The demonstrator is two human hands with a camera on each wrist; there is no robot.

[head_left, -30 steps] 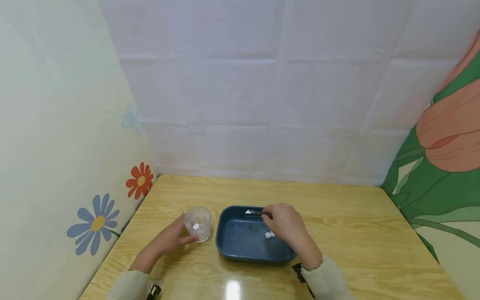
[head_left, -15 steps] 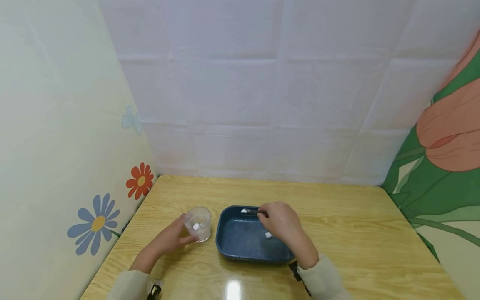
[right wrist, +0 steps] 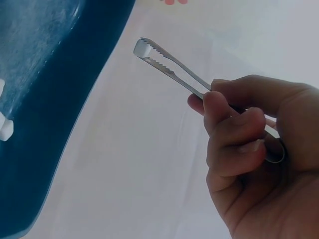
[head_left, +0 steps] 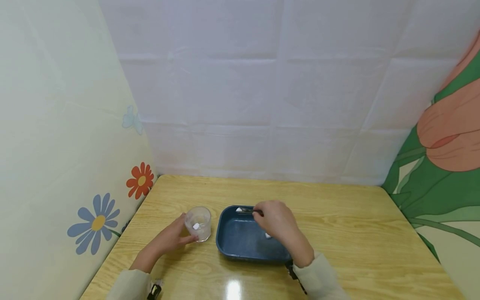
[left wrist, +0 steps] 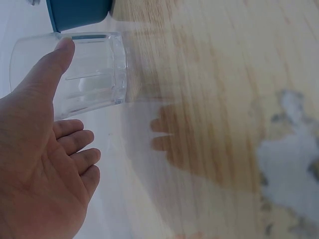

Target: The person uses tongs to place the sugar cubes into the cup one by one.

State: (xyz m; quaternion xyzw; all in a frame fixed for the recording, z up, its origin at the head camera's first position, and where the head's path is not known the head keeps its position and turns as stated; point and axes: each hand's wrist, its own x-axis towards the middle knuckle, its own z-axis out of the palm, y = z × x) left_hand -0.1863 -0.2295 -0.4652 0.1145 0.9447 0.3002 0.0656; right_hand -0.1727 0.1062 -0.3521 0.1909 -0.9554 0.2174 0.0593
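Note:
My right hand (head_left: 275, 218) grips small metal tongs (right wrist: 172, 72) with toothed arms and a looped back end. Between the tongs' tips is a white cube (right wrist: 142, 49), like a sugar cube. In the head view the tongs are over the far rim of a dark blue tray (head_left: 240, 255). My left hand (head_left: 173, 238) holds a clear glass (head_left: 200, 214) standing on the table left of the tray, thumb on the near side and fingers behind. Inside the glass lies another white cube (head_left: 196, 226).
More white cubes (right wrist: 6, 128) lie in the tray, partly hidden by my right hand in the head view. The wooden table (head_left: 337, 225) meets a white cloth (head_left: 240, 104) at the back, with flower-printed sheets on both sides.
My right hand has moved left along the tray's far side, carrying the tongs and the pinched cube towards the glass. The left hand and the glass have stayed put.

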